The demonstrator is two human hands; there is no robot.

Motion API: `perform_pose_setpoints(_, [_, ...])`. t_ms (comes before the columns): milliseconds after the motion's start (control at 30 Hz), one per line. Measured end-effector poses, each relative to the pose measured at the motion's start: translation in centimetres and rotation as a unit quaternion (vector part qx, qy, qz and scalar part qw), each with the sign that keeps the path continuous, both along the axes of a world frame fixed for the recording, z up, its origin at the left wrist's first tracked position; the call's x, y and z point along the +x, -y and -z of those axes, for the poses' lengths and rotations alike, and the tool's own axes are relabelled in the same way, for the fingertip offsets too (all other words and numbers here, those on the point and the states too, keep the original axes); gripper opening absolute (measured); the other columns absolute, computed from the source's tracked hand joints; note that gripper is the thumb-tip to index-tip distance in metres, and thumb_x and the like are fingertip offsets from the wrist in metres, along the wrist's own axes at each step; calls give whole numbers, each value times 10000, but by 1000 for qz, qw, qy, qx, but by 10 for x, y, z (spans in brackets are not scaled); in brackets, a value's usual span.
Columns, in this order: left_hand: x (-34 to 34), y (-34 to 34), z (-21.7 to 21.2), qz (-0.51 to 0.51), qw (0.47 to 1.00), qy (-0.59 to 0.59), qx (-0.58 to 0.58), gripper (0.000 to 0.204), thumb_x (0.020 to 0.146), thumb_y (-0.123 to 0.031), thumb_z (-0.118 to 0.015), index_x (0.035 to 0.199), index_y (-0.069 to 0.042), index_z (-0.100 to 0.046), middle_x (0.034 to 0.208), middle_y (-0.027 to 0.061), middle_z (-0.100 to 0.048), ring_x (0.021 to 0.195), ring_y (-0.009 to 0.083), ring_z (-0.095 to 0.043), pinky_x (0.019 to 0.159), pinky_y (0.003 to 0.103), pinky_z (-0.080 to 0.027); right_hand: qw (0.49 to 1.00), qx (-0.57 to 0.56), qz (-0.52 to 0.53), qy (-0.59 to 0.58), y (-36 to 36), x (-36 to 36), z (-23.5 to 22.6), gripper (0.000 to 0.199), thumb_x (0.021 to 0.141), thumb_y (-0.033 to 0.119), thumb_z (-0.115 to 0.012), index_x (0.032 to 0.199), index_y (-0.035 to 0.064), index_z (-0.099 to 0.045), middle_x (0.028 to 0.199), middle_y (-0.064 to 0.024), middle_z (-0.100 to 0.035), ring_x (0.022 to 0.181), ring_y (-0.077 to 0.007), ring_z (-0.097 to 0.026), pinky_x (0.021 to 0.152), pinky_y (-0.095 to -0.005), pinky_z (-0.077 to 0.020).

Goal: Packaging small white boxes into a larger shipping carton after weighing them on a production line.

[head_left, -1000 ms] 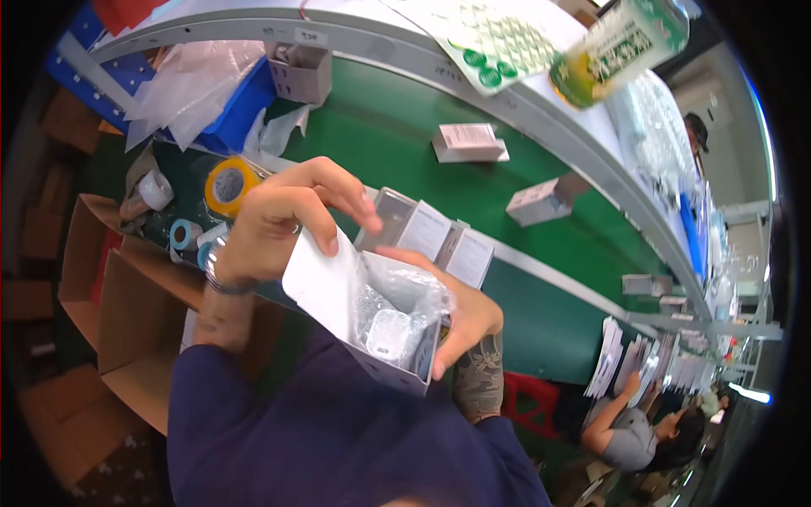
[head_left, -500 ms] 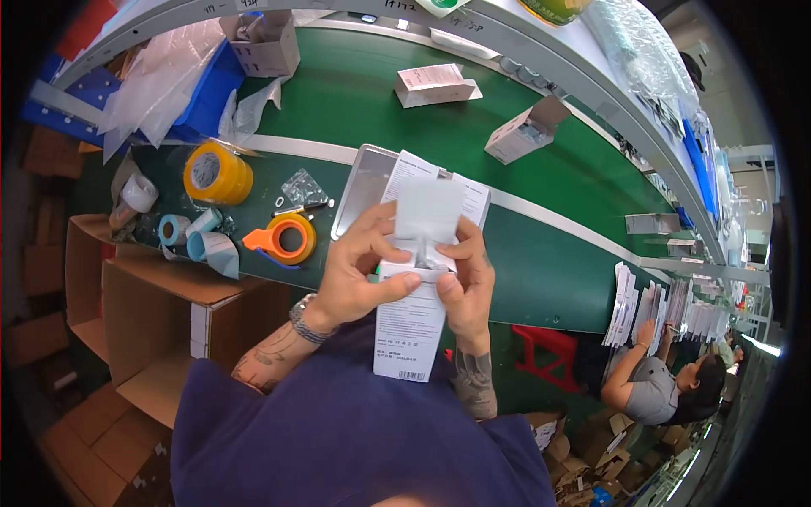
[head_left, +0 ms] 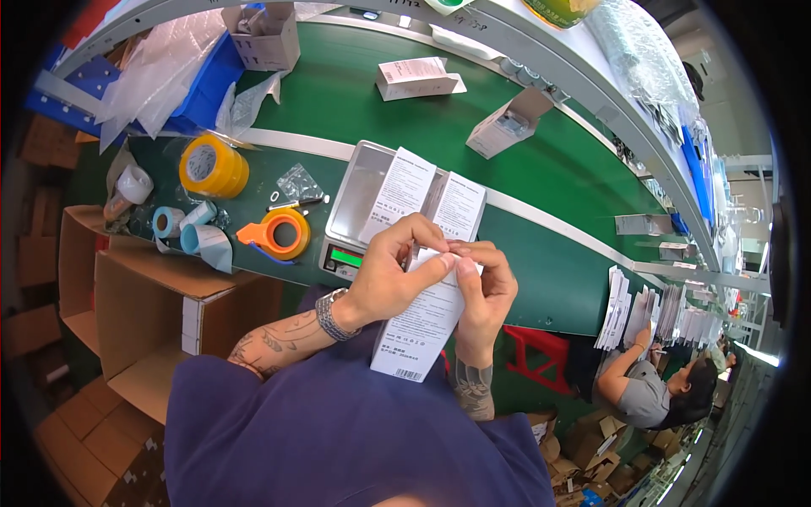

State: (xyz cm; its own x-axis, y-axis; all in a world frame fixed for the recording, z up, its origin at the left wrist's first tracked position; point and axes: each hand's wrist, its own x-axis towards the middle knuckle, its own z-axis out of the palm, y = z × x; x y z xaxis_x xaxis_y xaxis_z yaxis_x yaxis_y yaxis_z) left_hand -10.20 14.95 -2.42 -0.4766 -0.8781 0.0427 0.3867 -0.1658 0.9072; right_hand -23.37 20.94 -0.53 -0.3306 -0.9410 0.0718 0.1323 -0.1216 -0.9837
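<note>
A tall white printed carton (head_left: 416,336) is held upright-tilted against my front, its top end toward the bench. My left hand (head_left: 405,269) and my right hand (head_left: 485,291) are both closed on that top end, thumbs and fingertips meeting over the top edge. The fingers hide most of the closure, so I cannot see whether the flap is fully tucked. Just beyond my hands, a left white carton (head_left: 399,193) and a right white carton (head_left: 459,207) lie on a metal-topped scale (head_left: 348,221) with a lit green display.
Left on the bench are yellow tape rolls (head_left: 214,167), an orange tape dispenser (head_left: 283,234) and blue-white rolls (head_left: 203,238). Open cartons (head_left: 416,80) stand on the green belt (head_left: 338,84). A brown cardboard box (head_left: 156,304) is at lower left. A co-worker (head_left: 646,384) sits right.
The carton's raised top flap has folded down under my fingers. My hands have come together and slightly lower, uncovering the scale's display. Cartons on the belt have shifted left.
</note>
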Motion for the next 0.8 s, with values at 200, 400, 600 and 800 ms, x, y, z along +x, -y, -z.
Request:
perform_pose_setpoints(200, [-4,4,30,56,995,20,-79,119,830,0,-631,935,-51,-611,1038,88,-578,932,185,-559,816,268,-455,995,-48,-37,-79,-7,-11,11,149,823,-24,-609,968,12,-619,1063,-148,-622,1075,-299,-582,966,-403,-445])
perform_pose_setpoints(400, [4,33,16,40,952,146,-265,277,844,-95,-642,1114,-37,-625,1229,165,-551,1103,265,-538,934,345,-436,998,-41,42,-33,-19,-48,32,187,819,-17,-625,1000,25,-620,1093,-155,-618,1095,-305,-577,983,-431,-447])
perform_pose_setpoints(600, [29,58,54,-68,873,434,-211,555,845,-248,-656,1312,-4,-481,1286,214,-523,1202,336,-486,998,391,-406,969,98,217,66,14,-148,67,222,844,-25,-610,1058,33,-627,1098,-131,-666,1038,-247,-626,978,-350,-457])
perform_pose_setpoints(800, [44,54,51,15,887,453,-81,595,848,-244,-650,1328,36,-439,1276,229,-520,1168,353,-516,969,380,-433,982,44,171,-62,107,-85,107,278,836,2,-659,1112,9,-627,1168,-153,-654,1230,-273,-539,1122,-322,-295])
